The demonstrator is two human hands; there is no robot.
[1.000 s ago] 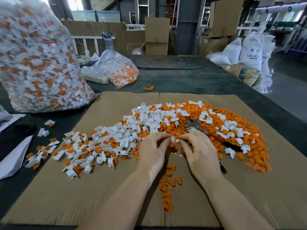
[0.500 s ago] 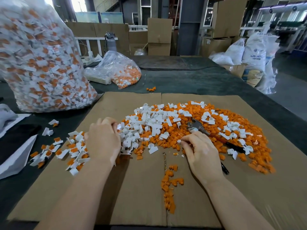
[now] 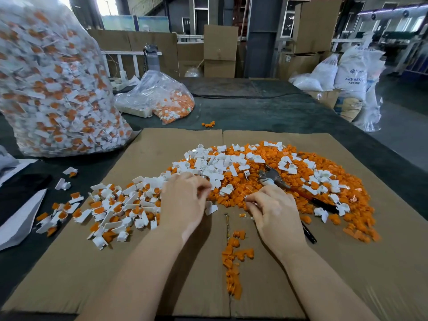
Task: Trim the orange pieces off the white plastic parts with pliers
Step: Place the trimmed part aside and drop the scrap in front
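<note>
Upper left, a big clear bag (image 3: 53,84) is bulging with untrimmed parts; a smaller bag (image 3: 159,96) is holding orange bits. Mid-frame, the left hand (image 3: 183,202) is curling over white parts (image 3: 129,205); the right hand (image 3: 275,212) is gripping pliers (image 3: 273,178), fingers clamped.

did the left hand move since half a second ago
Yes. The left hand has swung back right, from over the untrimmed parts on the left of the cardboard toward its centre seam, close to the right hand.
</note>
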